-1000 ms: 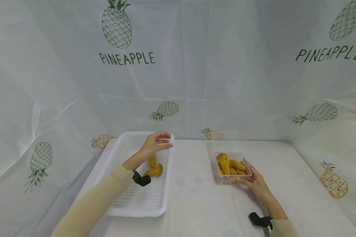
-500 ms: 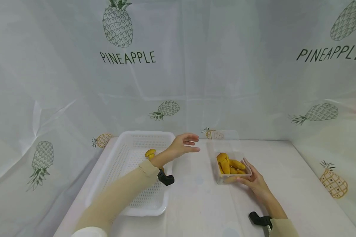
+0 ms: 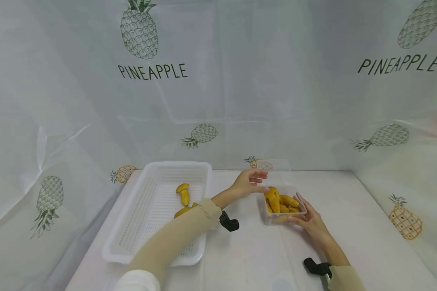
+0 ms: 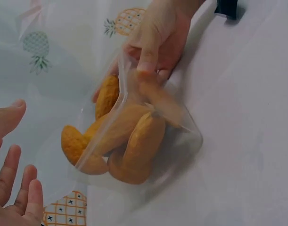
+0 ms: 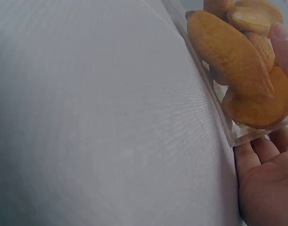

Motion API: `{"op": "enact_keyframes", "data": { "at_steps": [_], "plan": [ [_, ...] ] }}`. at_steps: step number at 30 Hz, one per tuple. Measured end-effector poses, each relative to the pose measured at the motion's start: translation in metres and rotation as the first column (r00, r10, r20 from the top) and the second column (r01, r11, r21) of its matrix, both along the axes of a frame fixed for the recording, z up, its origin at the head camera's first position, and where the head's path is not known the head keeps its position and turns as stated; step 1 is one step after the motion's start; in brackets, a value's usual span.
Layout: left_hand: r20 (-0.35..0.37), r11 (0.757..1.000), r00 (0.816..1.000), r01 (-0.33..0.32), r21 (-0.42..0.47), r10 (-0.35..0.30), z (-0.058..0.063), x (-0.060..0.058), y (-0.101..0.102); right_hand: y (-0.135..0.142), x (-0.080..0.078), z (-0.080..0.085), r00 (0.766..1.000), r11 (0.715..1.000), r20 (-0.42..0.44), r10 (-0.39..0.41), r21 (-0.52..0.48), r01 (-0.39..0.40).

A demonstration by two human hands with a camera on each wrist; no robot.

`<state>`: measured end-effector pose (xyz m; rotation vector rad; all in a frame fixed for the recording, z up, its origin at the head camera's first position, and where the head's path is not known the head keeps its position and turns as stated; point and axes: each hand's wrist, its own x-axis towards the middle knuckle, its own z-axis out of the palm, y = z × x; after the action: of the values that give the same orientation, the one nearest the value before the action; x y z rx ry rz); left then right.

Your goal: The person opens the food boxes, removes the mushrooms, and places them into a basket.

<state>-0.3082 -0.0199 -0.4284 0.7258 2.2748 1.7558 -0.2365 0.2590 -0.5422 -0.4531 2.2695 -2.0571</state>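
Note:
My left hand (image 3: 249, 182) hovers above the left side of a clear plastic box (image 3: 268, 220), its fingers loosely extended and holding nothing. In the left wrist view that hand (image 4: 14, 188) shows bare fingertips apart from the box. With my right hand (image 3: 315, 226) I grip the box by its front right corner, thumb on the front wall and fingers along the side. Several yellow-brown mushrooms (image 3: 287, 200) fill the box, one cap rising at its left. In the right wrist view, mushrooms (image 5: 233, 56) press against the clear wall.
A white perforated basket (image 3: 145, 218) stands to the left. It holds a mushroom (image 3: 184, 196) with a wide cap and another mushroom (image 3: 182, 211) partly hidden by my left sleeve. The box's transparent lid (image 3: 281, 165) stands up at the back, near the pineapple-print curtain (image 3: 240, 101).
My left hand has moved right, from over the basket across to the box, uncovering one mushroom in the basket. My right hand has stayed on the box.

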Motion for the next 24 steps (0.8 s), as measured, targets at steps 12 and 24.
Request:
{"op": "enact_keyframes", "data": {
  "at_steps": [12,24],
  "plan": [
    [-0.004,0.999,0.999,-0.048,0.025,0.048,-0.021,-0.003,0.028,-0.003,-0.001,0.004,1.0,1.0,-0.009,0.0,-0.012,0.0],
    [-0.053,0.998,0.997,-0.062,-0.003,0.062,-0.04,-0.002,0.042,-0.001,0.0,0.0,1.0,1.0,-0.013,-0.005,-0.001,0.005]
  ]
}}
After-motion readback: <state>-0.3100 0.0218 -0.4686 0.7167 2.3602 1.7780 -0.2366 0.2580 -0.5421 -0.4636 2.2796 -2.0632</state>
